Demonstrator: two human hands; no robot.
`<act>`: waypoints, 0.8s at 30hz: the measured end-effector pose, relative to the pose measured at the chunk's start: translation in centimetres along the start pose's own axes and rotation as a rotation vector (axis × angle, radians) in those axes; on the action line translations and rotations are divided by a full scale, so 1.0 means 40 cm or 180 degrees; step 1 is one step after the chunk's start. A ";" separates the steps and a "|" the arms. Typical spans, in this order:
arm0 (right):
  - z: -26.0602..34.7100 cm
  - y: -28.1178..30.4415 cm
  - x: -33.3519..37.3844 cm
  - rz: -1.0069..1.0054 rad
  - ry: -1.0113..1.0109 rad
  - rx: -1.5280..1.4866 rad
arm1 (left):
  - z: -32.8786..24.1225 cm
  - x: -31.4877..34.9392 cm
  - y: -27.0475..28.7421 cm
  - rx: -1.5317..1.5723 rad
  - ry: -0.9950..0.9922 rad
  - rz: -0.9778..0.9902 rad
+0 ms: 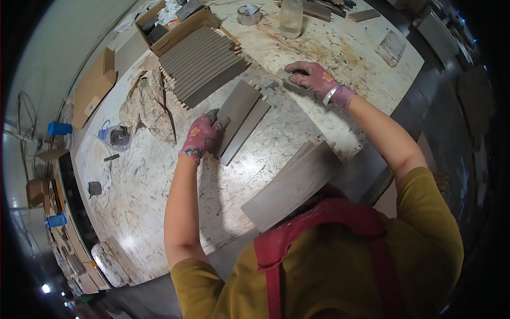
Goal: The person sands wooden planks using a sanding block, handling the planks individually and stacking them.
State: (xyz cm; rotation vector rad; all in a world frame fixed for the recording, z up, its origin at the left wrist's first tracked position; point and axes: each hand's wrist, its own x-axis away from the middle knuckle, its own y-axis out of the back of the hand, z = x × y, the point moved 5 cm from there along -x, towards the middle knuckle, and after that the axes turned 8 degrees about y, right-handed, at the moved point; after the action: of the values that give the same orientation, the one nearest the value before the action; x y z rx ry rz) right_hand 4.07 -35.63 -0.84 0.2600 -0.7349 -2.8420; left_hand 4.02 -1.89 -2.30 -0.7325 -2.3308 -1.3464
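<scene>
Panel at the surface's middle: we judge it light, stiff, best held by long edges. Left hand clasps its left edge; right hand curls over grey block, grip unclear.

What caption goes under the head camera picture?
Gloved left fingers touch a grey board near a row of boards.

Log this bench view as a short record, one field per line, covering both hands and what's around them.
Left hand: pink patterned glove, touching a grey board
Right hand: pink patterned glove, fingers at a small grey piece, grip unclear
Right wrist: silver band
Beyond left hand: row of grey boards
Near body: more grey boards
Far side: cardboard box, clear jar
Surface: stained pale tabletop
</scene>
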 end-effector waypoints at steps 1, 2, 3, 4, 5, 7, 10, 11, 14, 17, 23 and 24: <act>0.014 -0.015 0.000 -0.0061 0.0032 -0.0179 | -0.002 -0.001 -0.004 -0.0158 -0.0263 -0.0412; 0.026 -0.027 -0.008 -0.0119 0.0064 -0.0359 | -0.005 0.004 -0.007 -0.0316 -0.0523 -0.0825; 0.034 -0.031 -0.039 -0.0125 0.0094 -0.0358 | -0.012 0.001 -0.012 -0.0325 -0.0527 -0.0854; 0.041 -0.042 -0.045 -0.0141 0.0037 -0.0104 | -0.028 0.021 -0.035 -0.0361 -0.0760 -0.1039; 0.047 -0.058 -0.051 -0.0150 -0.0019 0.0150 | -0.046 0.042 -0.061 -0.0392 -0.0992 -0.1223; 0.066 -0.095 -0.079 -0.0270 -0.0053 0.0329 | -0.094 0.072 -0.101 -0.0852 -0.0801 -0.1704; 0.088 -0.162 -0.115 -0.0198 0.0167 0.0848 | -0.095 0.069 -0.127 -0.1210 -0.0787 -0.1966; 0.074 -0.171 -0.115 -0.0204 0.0157 0.0855 | -0.100 0.067 -0.129 -0.1182 -0.0881 -0.2043; 0.079 -0.194 -0.106 0.0158 0.0316 0.1513 | -0.107 0.071 -0.128 -0.1147 -0.0890 -0.2091; 0.090 -0.167 -0.012 0.0300 0.0159 0.1597 | -0.105 0.075 -0.126 -0.1138 -0.0781 -0.2065; 0.123 -0.093 0.106 0.1138 0.0386 0.1485 | -0.042 0.039 -0.048 -0.0088 -0.1148 -0.1062; 0.174 -0.098 0.099 0.1047 0.0725 0.1356 | -0.037 0.036 -0.023 -0.0107 -0.1132 -0.0966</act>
State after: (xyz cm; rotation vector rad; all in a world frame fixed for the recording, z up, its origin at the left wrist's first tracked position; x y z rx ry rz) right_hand -1.84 -29.97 2.75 0.4663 -1.1999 -2.2813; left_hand 2.37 -3.20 -1.44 -0.6960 -2.7984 -1.4827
